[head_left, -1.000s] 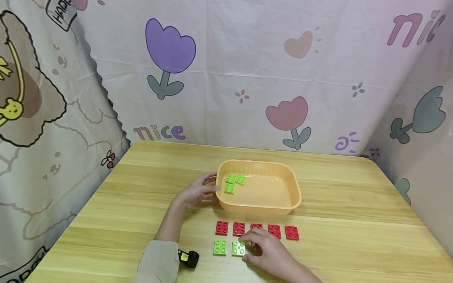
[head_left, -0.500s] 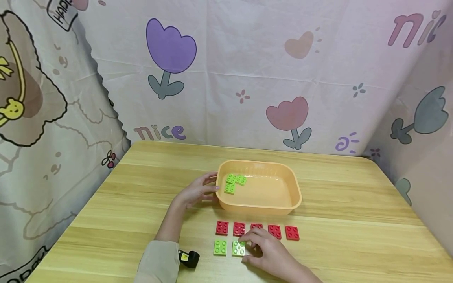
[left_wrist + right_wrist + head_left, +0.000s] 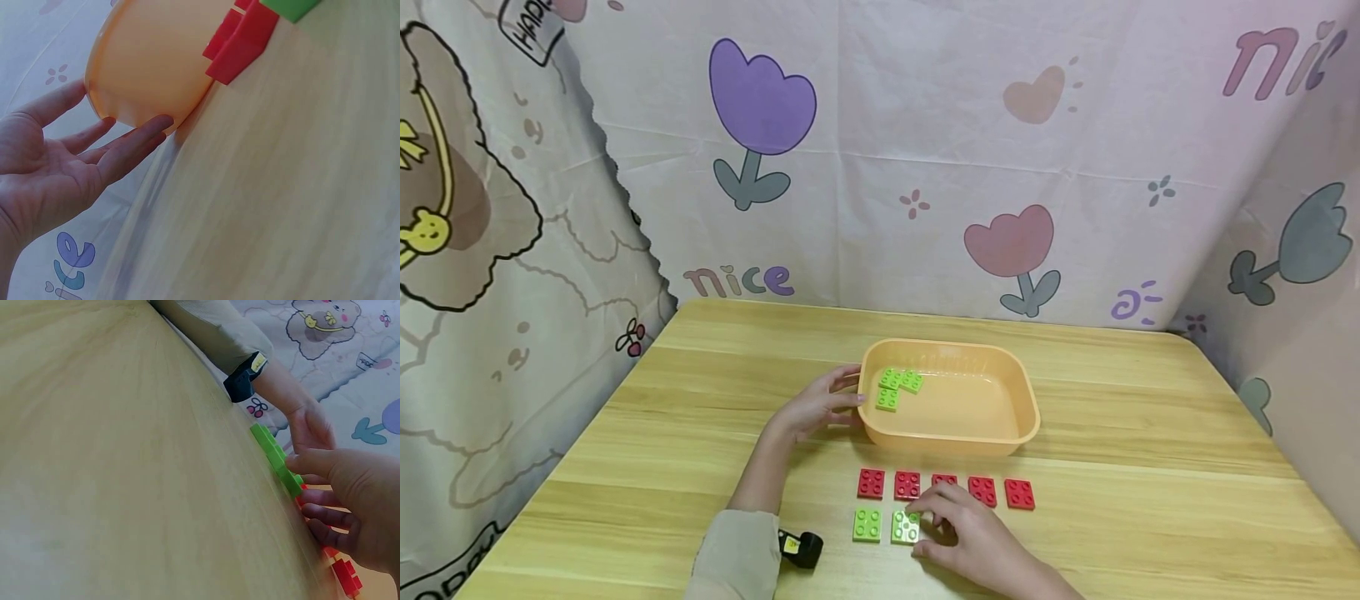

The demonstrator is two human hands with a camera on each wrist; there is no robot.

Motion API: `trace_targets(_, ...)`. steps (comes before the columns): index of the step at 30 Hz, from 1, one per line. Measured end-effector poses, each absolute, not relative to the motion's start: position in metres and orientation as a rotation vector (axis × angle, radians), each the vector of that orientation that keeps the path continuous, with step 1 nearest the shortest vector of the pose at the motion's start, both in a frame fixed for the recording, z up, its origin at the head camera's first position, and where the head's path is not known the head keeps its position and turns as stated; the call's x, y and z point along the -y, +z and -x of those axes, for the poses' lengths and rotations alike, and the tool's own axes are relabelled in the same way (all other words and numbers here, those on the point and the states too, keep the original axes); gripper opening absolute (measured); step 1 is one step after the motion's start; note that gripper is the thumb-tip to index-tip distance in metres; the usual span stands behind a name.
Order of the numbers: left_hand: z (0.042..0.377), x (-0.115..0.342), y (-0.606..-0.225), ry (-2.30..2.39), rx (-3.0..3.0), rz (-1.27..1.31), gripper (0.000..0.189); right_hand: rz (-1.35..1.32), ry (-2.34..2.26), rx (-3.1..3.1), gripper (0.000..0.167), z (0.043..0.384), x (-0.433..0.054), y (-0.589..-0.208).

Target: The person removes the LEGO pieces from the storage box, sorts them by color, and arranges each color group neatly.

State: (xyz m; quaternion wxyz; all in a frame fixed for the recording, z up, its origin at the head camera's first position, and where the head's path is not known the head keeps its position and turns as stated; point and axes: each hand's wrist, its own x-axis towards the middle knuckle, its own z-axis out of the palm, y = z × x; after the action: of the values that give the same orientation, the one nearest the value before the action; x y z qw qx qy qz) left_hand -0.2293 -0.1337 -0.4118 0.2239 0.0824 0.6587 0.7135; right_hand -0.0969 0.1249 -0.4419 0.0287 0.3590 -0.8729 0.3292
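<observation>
Tabletop surrounds tub, left grip loose at rim, right grip pinching green block

We'd call this a screened-off tabletop corner: pale fabric sheets printed with cartoon tulips, hearts and the word "nice" hang behind and on both sides of a yellowish wood-grain surface. Home or studio, we can't really tell, since the sheets fill the background.

Orange tray: rectangular, rounded corners, upright on the tabletop; three green bricks inside, left end. Separate four-stud green brick: flat, studs up, right of a matching brick.
</observation>
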Motion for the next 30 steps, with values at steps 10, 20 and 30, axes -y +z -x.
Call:
trace_targets(10, 0.230, 0.134, -0.411, 1.974, -1.828, -0.226, 0.062, -1.098, 1.116, 2.647, 0.029, 0.098, -0.123, -0.426)
trace_targets(20, 0.230, 0.134, -0.412, 1.952, -1.844, -0.223, 0.061, -1.073, 1.095, 2.655, 0.030, 0.120, -0.120, -0.393)
trace_targets(30, 0.230, 0.133, -0.413, 1.962, -1.834, -0.229, 0.062, -1.088, 1.024, 2.577, 0.029, 0.164, -0.110, -0.368)
